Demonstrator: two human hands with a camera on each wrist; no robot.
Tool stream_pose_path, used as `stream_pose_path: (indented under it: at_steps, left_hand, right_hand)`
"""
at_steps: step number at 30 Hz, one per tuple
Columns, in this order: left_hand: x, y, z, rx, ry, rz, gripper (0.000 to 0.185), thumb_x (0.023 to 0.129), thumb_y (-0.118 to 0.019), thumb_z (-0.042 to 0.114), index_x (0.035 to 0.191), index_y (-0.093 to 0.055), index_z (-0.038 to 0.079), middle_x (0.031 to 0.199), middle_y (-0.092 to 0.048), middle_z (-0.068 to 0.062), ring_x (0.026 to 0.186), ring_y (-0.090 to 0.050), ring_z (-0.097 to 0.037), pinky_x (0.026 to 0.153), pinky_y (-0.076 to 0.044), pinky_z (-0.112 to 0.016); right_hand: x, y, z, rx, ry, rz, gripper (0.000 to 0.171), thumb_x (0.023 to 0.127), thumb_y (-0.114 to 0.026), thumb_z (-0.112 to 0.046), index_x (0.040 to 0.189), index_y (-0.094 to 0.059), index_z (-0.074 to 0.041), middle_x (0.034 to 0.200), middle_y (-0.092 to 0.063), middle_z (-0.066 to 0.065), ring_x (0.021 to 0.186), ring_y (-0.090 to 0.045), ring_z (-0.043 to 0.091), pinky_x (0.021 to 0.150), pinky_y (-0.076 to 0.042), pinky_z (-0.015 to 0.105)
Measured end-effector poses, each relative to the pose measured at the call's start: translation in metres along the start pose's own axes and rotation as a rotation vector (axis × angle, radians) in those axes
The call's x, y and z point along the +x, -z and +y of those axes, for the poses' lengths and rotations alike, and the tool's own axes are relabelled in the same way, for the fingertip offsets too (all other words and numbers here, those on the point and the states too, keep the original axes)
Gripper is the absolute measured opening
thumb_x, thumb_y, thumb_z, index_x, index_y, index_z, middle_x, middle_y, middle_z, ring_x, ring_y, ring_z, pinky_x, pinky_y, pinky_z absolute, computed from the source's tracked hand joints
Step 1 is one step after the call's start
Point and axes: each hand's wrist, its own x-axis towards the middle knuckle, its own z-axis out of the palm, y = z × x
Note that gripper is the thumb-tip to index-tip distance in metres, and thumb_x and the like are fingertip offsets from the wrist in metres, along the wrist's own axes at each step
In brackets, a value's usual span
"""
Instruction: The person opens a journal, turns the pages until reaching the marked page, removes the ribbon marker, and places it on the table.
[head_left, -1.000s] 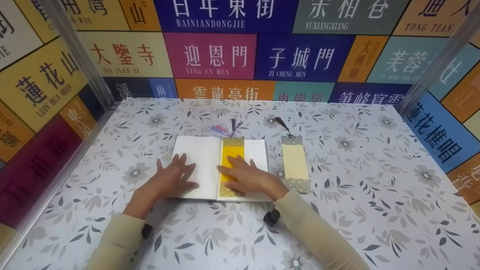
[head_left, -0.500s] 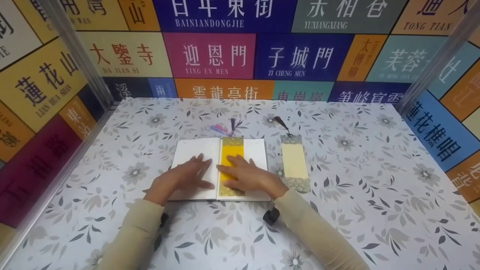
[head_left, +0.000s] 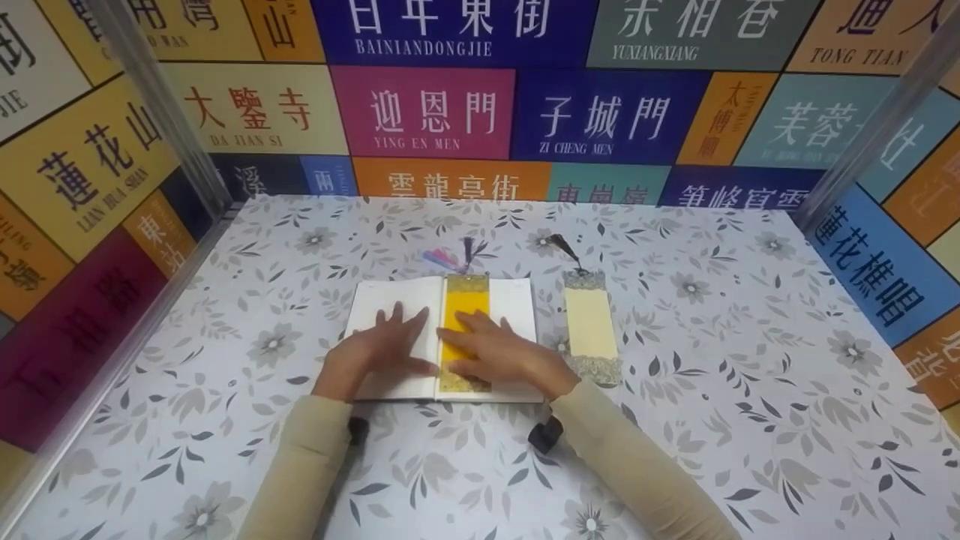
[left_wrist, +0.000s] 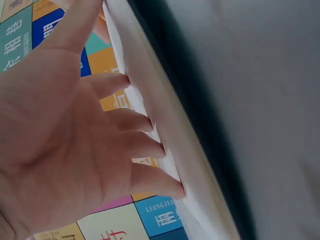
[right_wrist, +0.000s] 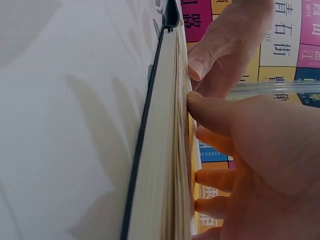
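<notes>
Two bare hands are lying flat on an open white-paged notebook (head_left: pixel 420 315) that is resting near the middle of a grey floral-patterned tablecloth (head_left: pixel 712 420). The left hand (head_left: pixel 379 351) is spreading its straight fingers (left_wrist: pixel 145 150) over the left page, fingertips touching the paper and gripping nothing. The right hand (head_left: pixel 499 355) is pressing with straight fingers (right_wrist: pixel 210 107) on a long yellow bookmark with ornate gold ends (head_left: pixel 465 311), which is lying lengthwise on the right page just beside the centre fold; that hand too is open, pinning the bookmark rather than clasping it. A dark tassel with a pink strand (head_left: pixel 457 256) is trailing from the bookmark's far end onto the cloth. Just to the right of the notebook, apart from both hands, a cream bookmark with grey patterned ends (head_left: pixel 590 324) is lying flat on the cloth, its black tassel (head_left: pixel 561 246) pointing away from the person. Both forearms are wearing beige sleeves (head_left: pixel 637 465), and colourful panels with Chinese place names (head_left: pixel 420 112) are walling the table on three sides.
</notes>
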Motion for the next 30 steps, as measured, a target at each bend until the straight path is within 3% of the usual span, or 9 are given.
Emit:
stream_pose_path:
  at_steps: [5, 9, 13, 18, 25, 30]
  left_hand:
    - [0.001, 0.0, 0.001, -0.003, 0.003, -0.002, 0.103, 0.089, -0.061, 0.065, 0.162, -0.003, 0.024, 0.166, 0.009, -0.025, 0.152, 0.003, -0.051, 0.12, -0.011, -0.072]
    - [0.001, 0.0, 0.002, 0.004, 0.014, -0.016, 0.103, 0.089, -0.06, 0.066, 0.162, -0.001, 0.024, 0.166, 0.009, -0.024, 0.153, 0.004, -0.05, 0.121, -0.01, -0.071]
    - [0.002, 0.0, 0.004, 0.009, 0.009, -0.023, 0.102, 0.09, -0.06, 0.064, 0.162, -0.002, 0.023, 0.165, 0.009, -0.026, 0.152, 0.004, -0.052, 0.12, -0.01, -0.072]
    - [0.002, 0.002, 0.004, 0.022, -0.002, -0.03, 0.101, 0.091, -0.06, 0.061, 0.163, -0.002, 0.019, 0.164, 0.009, -0.03, 0.151, 0.004, -0.055, 0.12, -0.01, -0.072]
    - [0.002, 0.004, 0.003, 0.015, 0.0, -0.04, 0.102, 0.091, -0.061, 0.062, 0.163, -0.002, 0.018, 0.164, 0.008, -0.03, 0.151, 0.003, -0.055, 0.121, -0.007, -0.071]
    - [0.003, 0.004, 0.002, 0.032, -0.005, -0.034, 0.102, 0.091, -0.06, 0.063, 0.163, -0.004, 0.018, 0.164, 0.005, -0.03, 0.151, 0.0, -0.055, 0.123, -0.008, -0.068]
  right_hand:
    - [0.005, 0.003, 0.006, 0.073, -0.013, 0.111, 0.058, 0.102, -0.056, -0.033, 0.155, -0.038, -0.021, 0.165, -0.028, 0.017, 0.153, -0.026, 0.036, 0.126, -0.02, 0.058]
    - [0.011, 0.006, 0.014, 0.249, -0.063, 0.26, 0.051, 0.1, -0.061, -0.023, 0.148, -0.05, -0.011, 0.148, -0.048, 0.019, 0.137, -0.049, 0.035, 0.118, -0.039, 0.049]
    - [0.016, 0.01, 0.021, 0.527, -0.214, 0.367, 0.046, 0.096, -0.066, -0.016, 0.141, -0.057, -0.008, 0.133, -0.058, 0.018, 0.116, -0.062, 0.031, 0.097, -0.057, 0.039]
    - [0.02, 0.014, 0.028, 0.787, -0.416, 0.373, 0.054, 0.093, -0.07, -0.016, 0.143, -0.053, -0.008, 0.134, -0.057, 0.016, 0.104, -0.064, 0.024, 0.076, -0.062, 0.029]
    - [0.026, 0.01, 0.03, 0.803, -0.524, 0.378, 0.071, 0.088, -0.077, -0.02, 0.149, -0.042, -0.007, 0.142, -0.05, 0.016, 0.108, -0.059, 0.023, 0.065, -0.06, 0.024]
    - [0.031, 0.009, 0.023, 0.704, -0.558, 0.374, 0.078, 0.085, -0.08, -0.025, 0.149, -0.04, -0.005, 0.145, -0.048, 0.016, 0.09, -0.06, 0.021, 0.063, -0.057, 0.022]
